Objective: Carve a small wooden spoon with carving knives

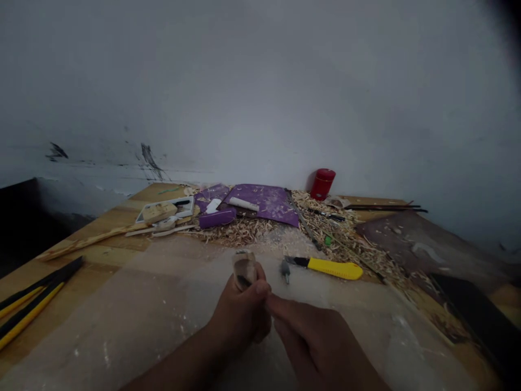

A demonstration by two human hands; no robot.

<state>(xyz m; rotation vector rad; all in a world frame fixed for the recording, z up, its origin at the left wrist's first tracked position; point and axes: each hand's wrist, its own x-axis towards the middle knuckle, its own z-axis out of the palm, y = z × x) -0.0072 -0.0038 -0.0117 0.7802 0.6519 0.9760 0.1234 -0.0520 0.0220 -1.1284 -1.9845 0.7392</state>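
Presently, the left hand (240, 317) curls closed around a small pale carved piece (244, 270), which stands upright above the fist over the workbench (122, 304). The right hand's fingers (288, 312) lie pressed together, their tips against the left thumb (260, 288), not clearly on the piece. A yellow utility knife (334, 268) and a small grey-tipped tool (285, 270) lie just beyond, near scattered wood shavings (240, 233).

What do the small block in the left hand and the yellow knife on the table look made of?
The small block in the left hand looks like bare, unfinished pale wood, going by its dull surface and the wood shavings nearby, though the glare blurs it. The yellow knife has a smooth, probably plastic handle.
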